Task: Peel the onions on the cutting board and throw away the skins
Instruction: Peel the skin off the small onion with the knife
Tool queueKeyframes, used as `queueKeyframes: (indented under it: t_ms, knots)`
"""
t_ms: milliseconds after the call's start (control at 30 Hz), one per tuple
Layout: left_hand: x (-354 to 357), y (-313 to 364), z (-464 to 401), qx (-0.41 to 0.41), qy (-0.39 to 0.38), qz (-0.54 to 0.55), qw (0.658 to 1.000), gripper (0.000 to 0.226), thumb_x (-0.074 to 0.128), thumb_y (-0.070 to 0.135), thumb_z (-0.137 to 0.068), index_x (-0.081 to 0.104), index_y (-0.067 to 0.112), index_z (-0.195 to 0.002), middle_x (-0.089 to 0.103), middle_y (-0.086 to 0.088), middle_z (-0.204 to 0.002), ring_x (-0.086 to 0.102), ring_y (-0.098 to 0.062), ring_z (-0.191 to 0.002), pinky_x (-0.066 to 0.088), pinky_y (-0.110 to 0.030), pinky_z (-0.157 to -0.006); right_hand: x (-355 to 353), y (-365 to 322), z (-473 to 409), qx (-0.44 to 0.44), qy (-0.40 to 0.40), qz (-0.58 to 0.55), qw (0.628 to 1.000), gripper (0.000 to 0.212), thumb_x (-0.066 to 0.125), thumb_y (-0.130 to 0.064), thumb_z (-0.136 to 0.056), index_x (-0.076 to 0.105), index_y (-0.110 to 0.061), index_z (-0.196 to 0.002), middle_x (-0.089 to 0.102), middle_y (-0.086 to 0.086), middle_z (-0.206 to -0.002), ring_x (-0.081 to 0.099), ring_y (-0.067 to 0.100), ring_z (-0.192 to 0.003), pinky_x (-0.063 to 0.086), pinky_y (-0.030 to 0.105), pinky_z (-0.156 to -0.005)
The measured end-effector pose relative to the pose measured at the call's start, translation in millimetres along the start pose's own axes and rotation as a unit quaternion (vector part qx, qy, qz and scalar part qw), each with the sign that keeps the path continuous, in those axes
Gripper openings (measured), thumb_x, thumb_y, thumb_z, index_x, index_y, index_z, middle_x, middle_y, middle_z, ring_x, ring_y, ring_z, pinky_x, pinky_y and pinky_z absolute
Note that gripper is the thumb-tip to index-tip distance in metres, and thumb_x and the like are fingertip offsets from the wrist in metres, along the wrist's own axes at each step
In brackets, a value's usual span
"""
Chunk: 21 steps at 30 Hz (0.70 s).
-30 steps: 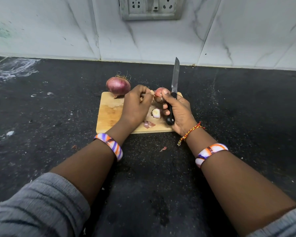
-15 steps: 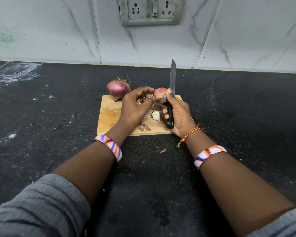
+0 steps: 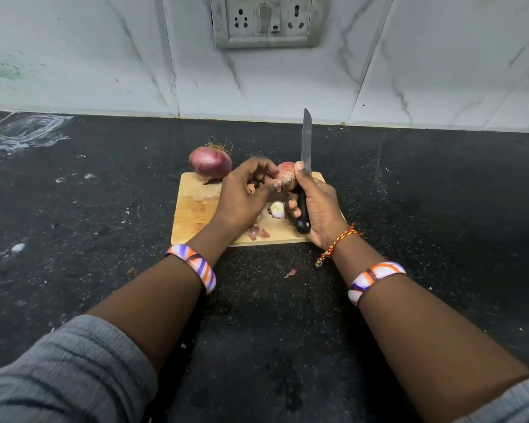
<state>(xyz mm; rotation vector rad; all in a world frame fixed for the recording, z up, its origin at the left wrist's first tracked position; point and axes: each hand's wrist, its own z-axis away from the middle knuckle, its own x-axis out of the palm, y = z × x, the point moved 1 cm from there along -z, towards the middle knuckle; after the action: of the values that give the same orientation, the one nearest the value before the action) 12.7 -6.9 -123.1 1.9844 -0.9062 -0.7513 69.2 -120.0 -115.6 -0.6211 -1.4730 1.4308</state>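
While gripping the knife (image 3: pixel 305 166) blade-up, right hand (image 3: pixel 316 209) thumbing the partly peeled onion (image 3: pixel 287 175) above the cutting board (image 3: pixel 196 206); left hand (image 3: pixel 245 196) seemingly pinching its skin; whole onion (image 3: pixel 209 161) sitting at the board's far-left corner.

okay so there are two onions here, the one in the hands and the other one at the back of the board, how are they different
The held onion is up off the cutting board, between the left hand and right hand; the back onion sits untouched at the board's far left edge.
The held onion looks paler and partly stripped; the back onion keeps its dark purple skin and root tuft.
The held onion looks smaller, though fingers hide part of it.
Both are red onions.
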Motion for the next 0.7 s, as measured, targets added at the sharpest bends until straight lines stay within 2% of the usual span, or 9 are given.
queueKeyframes:
  t_ms: [167,333,500,633,700]
  knots:
    - [0.3,-2.0,0.4,-0.005,-0.002,-0.002,1.000,0.022,0.063,-0.005,-0.080,0.059,0.013,-0.092,0.058,0.010,-0.082,0.052,-0.006,-0.073,0.043,-0.009,-0.071,0.1,-0.1,1.3,-0.003,0.001,0.006,1.000,0.032,0.056,-0.038,-0.091,0.053,-0.015,-0.070,0.047,-0.002,-0.039,0.034,0.006,-0.027,0.023,0.011,-0.032]
    - [0.0,-2.0,0.9,0.006,-0.010,-0.026,1.000,0.020,0.062,-0.003,-0.080,0.058,0.015,-0.087,0.054,0.014,-0.075,0.049,0.007,-0.066,0.040,-0.007,-0.067,0.7,-1.6,3.1,-0.002,-0.001,0.009,1.000,0.030,0.056,-0.037,-0.092,0.054,-0.015,-0.071,0.047,-0.002,-0.039,0.035,0.006,-0.027,0.024,0.010,-0.031]
    - [0.9,-0.2,2.2,0.018,-0.019,-0.031,0.999,0.013,0.060,-0.002,-0.083,0.058,0.012,-0.082,0.053,0.012,-0.072,0.049,0.009,-0.066,0.038,-0.005,-0.067,-1.0,-1.5,0.6,0.002,-0.002,0.002,1.000,0.030,0.058,-0.038,-0.090,0.055,-0.015,-0.071,0.046,-0.001,-0.039,0.036,0.006,-0.027,0.025,0.012,-0.032]
    - [0.6,-1.0,1.8,0.033,-0.019,-0.048,0.998,0.014,0.059,0.000,-0.083,0.056,0.014,-0.083,0.052,0.013,-0.078,0.047,0.002,-0.071,0.040,-0.012,-0.069,-1.6,-1.3,-0.5,-0.001,-0.008,-0.014,1.000,0.028,0.065,-0.036,-0.085,0.064,-0.018,-0.063,0.049,0.004,-0.054,0.036,0.006,-0.030,0.025,0.013,-0.033]
    - [0.9,-2.3,1.0,0.043,-0.018,-0.061,0.997,0.015,0.059,0.001,-0.083,0.054,0.015,-0.085,0.051,0.013,-0.082,0.049,-0.004,-0.074,0.041,-0.016,-0.070,-3.2,-1.6,-1.8,0.009,-0.006,-0.041,0.999,0.025,0.064,-0.037,-0.085,0.062,-0.016,-0.071,0.050,0.006,-0.062,0.037,0.004,-0.031,0.025,0.012,-0.033]
